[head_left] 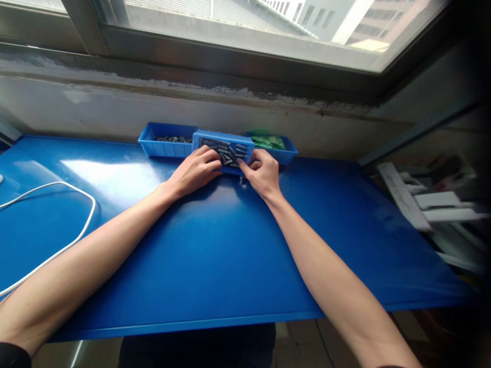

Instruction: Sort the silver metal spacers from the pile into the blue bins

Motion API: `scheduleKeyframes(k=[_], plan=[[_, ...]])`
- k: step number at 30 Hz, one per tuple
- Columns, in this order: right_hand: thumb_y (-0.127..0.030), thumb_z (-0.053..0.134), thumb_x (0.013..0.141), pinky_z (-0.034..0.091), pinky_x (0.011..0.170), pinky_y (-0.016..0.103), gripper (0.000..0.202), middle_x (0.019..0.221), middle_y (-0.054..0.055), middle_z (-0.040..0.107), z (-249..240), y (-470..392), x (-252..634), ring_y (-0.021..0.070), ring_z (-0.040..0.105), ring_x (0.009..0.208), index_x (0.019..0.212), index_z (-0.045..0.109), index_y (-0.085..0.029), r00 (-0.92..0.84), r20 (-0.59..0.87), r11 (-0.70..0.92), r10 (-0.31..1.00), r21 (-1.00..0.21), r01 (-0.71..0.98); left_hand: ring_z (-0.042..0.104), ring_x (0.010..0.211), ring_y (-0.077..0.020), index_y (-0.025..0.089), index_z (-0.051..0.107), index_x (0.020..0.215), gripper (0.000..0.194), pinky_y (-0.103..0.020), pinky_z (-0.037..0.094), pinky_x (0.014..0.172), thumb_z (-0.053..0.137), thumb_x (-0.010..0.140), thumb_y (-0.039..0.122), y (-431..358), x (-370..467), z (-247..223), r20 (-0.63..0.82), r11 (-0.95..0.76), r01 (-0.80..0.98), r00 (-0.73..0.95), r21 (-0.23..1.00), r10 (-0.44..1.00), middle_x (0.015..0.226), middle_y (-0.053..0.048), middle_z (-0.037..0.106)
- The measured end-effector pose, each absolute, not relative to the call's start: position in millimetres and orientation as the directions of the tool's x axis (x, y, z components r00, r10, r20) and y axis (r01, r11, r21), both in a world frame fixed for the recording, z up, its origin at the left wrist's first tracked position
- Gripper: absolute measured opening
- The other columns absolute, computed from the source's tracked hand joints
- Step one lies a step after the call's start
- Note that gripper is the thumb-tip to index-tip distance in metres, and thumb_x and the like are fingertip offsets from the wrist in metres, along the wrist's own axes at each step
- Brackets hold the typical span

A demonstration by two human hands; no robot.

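A blue bin (224, 136) with several dark metallic cylindrical pieces (226, 151) in it is tilted toward me at the back of the blue table. At its left side, my left hand (197, 168) is closed on the bin, fingers curled over the front. My right hand (263, 172) grips the right side, with the thumb reaching over the edge by the pieces. Behind and to the left stands a blue bin (164, 148) of small dark parts. To the right is another blue bin (289, 152) holding green packets (268, 142).
The blue table (238, 255) runs along a wall under a window. A white cable (90, 217) loops over its left part, partly behind my left forearm. White objects (437, 204) stand beyond the table's right edge.
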State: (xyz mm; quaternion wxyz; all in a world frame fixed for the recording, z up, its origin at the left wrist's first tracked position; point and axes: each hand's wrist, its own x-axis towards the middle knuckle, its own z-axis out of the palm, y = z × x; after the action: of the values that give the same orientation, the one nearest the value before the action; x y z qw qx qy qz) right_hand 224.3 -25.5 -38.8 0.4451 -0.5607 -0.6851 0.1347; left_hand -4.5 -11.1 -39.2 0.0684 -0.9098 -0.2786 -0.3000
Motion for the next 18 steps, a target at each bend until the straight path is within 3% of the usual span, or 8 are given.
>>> scheduleKeyframes(k=[4,10,14,18], plan=[[-0.044,0.068,0.083,0.044,0.045,0.027,0.028,0.075,-0.002,0.062,-37.5,-26.4,223.6,0.0133,0.057,0.048,0.084,0.049,-0.024,0.0,0.38,0.324,0.925,-0.788,0.523,0.054,0.124,-0.0304,0.02,0.067,0.121,0.027,-0.049,0.048,0.104,0.064,0.097,0.032,-10.8,-2.8,-41.0,0.6,-0.838,0.543,0.658,0.041,0.456,0.135,-0.015,0.062],[-0.054,0.076,0.076,0.038,0.033,0.024,0.048,0.085,-0.004,0.063,-40.0,-21.0,223.3,0.0077,0.051,0.037,0.09,0.039,-0.027,-0.056,0.287,0.292,0.956,-0.93,0.223,0.04,0.144,-0.0354,0.02,0.049,0.148,0.059,-0.056,0.04,0.116,0.068,0.094,0.033,-10.8,-0.7,-42.8,0.587,-0.831,0.55,0.647,0.083,0.487,0.154,-0.019,0.047],[-0.05,0.079,0.075,0.042,0.034,0.022,0.06,0.107,0.0,0.068,-40.6,-21.0,223.7,0.0055,0.052,0.04,0.115,0.039,-0.03,-0.067,0.289,0.296,0.955,-0.94,0.168,0.04,0.144,-0.0374,0.017,0.039,0.156,0.07,-0.056,0.039,0.116,0.067,0.094,0.036,-12.0,-0.5,-43.7,0.564,-0.814,0.577,0.65,0.07,0.509,0.155,-0.021,0.045],[-0.046,0.075,0.08,0.049,0.041,0.023,0.08,0.129,0.008,0.065,-39.6,-24.4,223.7,0.0054,0.055,0.047,0.147,0.032,-0.034,-0.094,0.32,0.333,0.943,-0.902,0.273,0.047,0.136,-0.0404,0.019,0.044,0.154,0.066,-0.059,0.042,0.11,0.067,0.094,0.036,-15.1,1.3,-44.7,0.561,-0.773,0.632,0.624,0.046,0.544,0.148,-0.022,0.051]])
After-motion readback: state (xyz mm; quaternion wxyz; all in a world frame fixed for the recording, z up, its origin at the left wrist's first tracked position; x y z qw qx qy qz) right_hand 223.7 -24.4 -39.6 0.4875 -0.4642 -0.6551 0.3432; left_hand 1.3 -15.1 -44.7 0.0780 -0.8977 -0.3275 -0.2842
